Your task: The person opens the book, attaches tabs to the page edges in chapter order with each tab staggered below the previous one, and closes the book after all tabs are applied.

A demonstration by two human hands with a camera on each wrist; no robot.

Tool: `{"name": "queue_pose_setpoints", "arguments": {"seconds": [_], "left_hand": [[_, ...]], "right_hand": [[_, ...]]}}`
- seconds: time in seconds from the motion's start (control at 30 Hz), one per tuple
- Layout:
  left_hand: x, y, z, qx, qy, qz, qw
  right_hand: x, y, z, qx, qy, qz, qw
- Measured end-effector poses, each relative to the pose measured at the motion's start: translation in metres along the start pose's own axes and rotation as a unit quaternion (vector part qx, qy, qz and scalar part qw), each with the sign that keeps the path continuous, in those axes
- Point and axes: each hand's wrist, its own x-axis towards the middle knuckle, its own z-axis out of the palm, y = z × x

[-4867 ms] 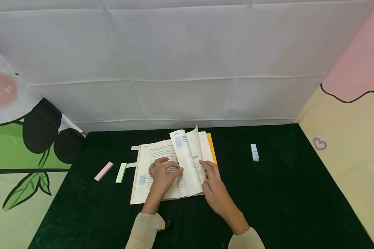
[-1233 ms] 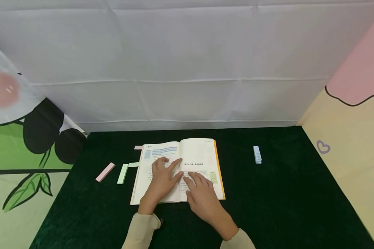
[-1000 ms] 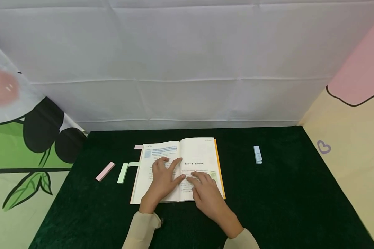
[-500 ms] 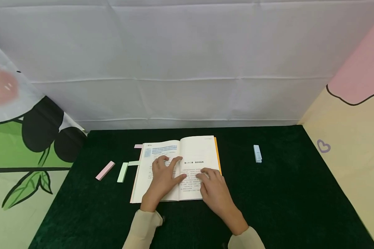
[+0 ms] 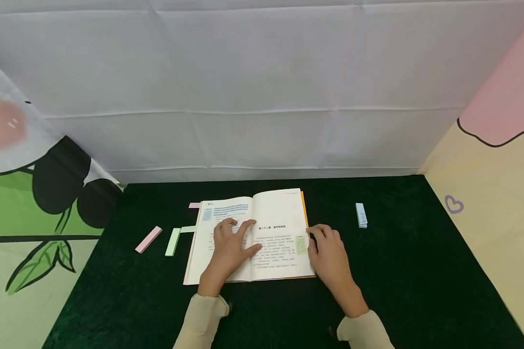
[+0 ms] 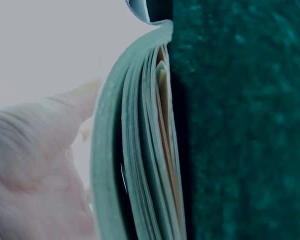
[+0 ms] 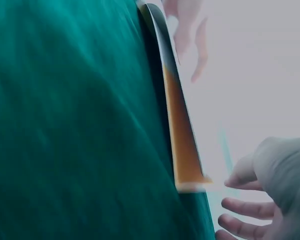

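Note:
An open book (image 5: pixel 277 206) with printed pages lies on the dark green cloth. My left hand (image 5: pixel 228 249) rests spread on the left page, with thumb and index finger reaching the centre fold. At the outer edge of the right page is my right hand (image 5: pixel 330 254), fingers loosely bent and fingertips right at the margin beside a green printed box (image 5: pixel 301 245). In the right wrist view, the right-hand fingers (image 7: pixel 245 210) are apart and grip nothing, near the orange edge (image 7: pixel 182 145) of the book. The left wrist view shows the thick page block (image 6: pixel 140 150) from below.
Pink (image 5: pixel 194 205) and pale green (image 5: pixel 188 229) tabs stick out from the book's left side. A pink strip pad (image 5: pixel 148 239) and a green one (image 5: pixel 172 242) lie left of it. Farther right lies a blue strip pad (image 5: pixel 361 215). A white cloth wall (image 5: pixel 262 140) stands behind.
The pages raised 4.9 seconds ago lie flat now. My right hand has slid from near the fold across the right page to its outer edge. The left hand has spread and since stayed put.

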Motion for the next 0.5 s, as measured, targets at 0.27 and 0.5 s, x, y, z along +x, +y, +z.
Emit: {"name": "queue_pose_setpoints", "arguments": {"seconds": [0.27, 0.5], "left_hand": [[0.003, 0.001, 0.001, -0.003, 0.010, 0.001, 0.9999], [0.001, 0.000, 0.003, -0.003, 0.011, 0.000, 0.9999]], "right_hand": [[0.015, 0.033, -0.022, 0.013, 0.059, 0.121, 0.991], [0.020, 0.061, -0.039, 0.049, 0.079, 0.206, 0.974]]}}
